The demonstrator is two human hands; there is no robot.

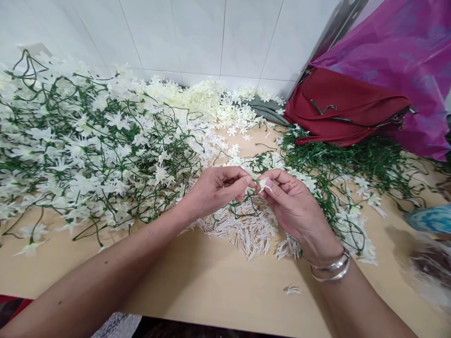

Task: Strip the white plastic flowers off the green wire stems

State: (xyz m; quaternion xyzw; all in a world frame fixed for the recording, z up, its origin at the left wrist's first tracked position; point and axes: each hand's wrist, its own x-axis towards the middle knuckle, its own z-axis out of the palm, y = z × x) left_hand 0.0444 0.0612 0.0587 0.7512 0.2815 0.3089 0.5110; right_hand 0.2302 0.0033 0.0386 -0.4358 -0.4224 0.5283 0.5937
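From the head view, I am watching both bare hands working just above a heap of white stamens (243,230) on the desk (169,277), and everything else is lying around that heap. The left hand (218,190) is pinching a green stem (256,181) between thumb and fingers, while the right hand (294,204) is gripping a small white flower (263,185) between thumb and forefinger. The fingertips are almost meeting over the far part of the heap, and the stem is running toward the flower; I cannot tell whether it is passing through. Two silvery bangles (330,272) are circling the right wrist.

Left of the heap, a broad tangle of white flowers on green stems (116,119) is spreading across the desk. Beyond the heap, loose pale blossoms (207,98) are gathering by the tiled wall (246,37). Past the heap to the right, a red handbag (341,105) is resting against bunched green stems (373,157), with a purple plastic bag (405,61) hanging behind. A blue patterned object (430,218) is sitting well to the heap's right, and a little clump of stamens (292,289) is lying on its near side.
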